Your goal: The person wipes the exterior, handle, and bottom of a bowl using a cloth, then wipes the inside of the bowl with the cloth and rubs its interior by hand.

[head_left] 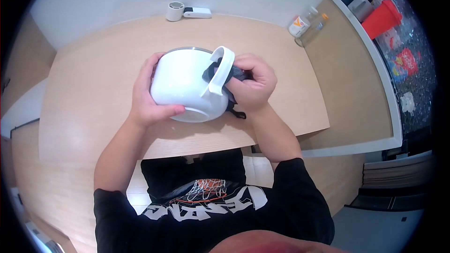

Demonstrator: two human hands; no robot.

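Observation:
A glossy white pot (pixel 182 77) with a grey rim and a looped white handle (pixel 225 68) is tilted over the table, its base toward me. My left hand (pixel 150 96) is closed around its left side, with the thumb along the lower edge. On the other side my right hand (pixel 255 82) pinches a dark cloth (pixel 240 72). Part of this cloth passes through the handle loop and lies against the pot wall. A black strap-like end (pixel 239 114) hangs below the right hand. The inside of the pot is hidden.
A light wooden table (pixel 103 65) lies under my hands. At its back stand a white roll (pixel 175 11) and a small white device (pixel 198 12). Bottles (pixel 311 26) stand back right. Past a white-edged partition, a red container (pixel 382 18) and packets (pixel 405 63) rest on a dark counter.

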